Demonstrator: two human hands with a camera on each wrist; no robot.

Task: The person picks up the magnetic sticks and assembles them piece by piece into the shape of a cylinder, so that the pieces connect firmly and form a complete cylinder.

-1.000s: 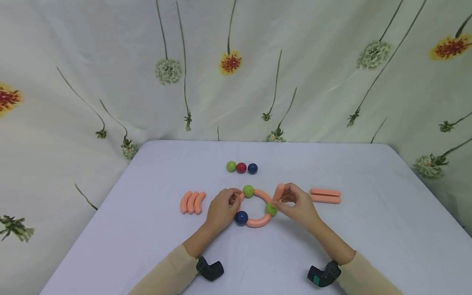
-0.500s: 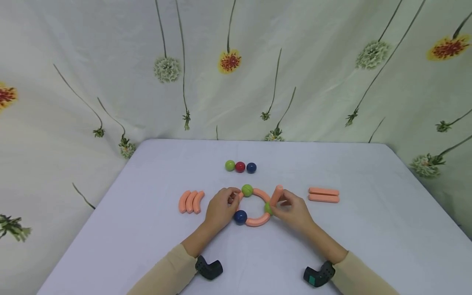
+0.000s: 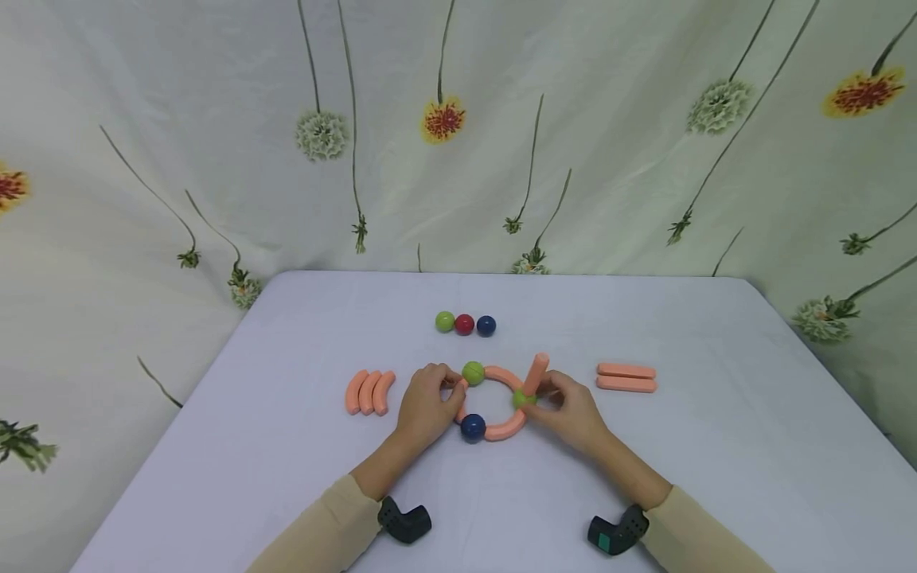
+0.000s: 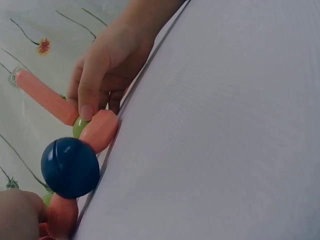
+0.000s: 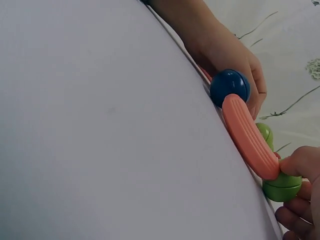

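Two hands meet at the head view's centre on the white desk [image 3: 286, 446]: the left hand [image 3: 424, 410] pinches the left side of a ring of curved orange pieces [image 3: 505, 430] and balls, while the right hand [image 3: 566, 410] pinches a straight orange stick [image 3: 536, 373], tilted, its lower end at the ring's green ball [image 3: 521, 399]. Left-wrist view shows, at left of frame, the right hand's fingers [image 4: 90, 85] curled on the stick [image 4: 42, 95] beside a blue ball [image 4: 70, 167]. Right-wrist view shows, at right of frame, a curved piece [image 5: 248, 136] joining the blue ball [image 5: 229, 86] to the green ball [image 5: 282, 189].

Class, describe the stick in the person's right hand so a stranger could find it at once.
On the table, mid-front, lies a ring of orange curves and balls. At its right side the right hand holds a straight orange stick: it alone stands tilted upward.
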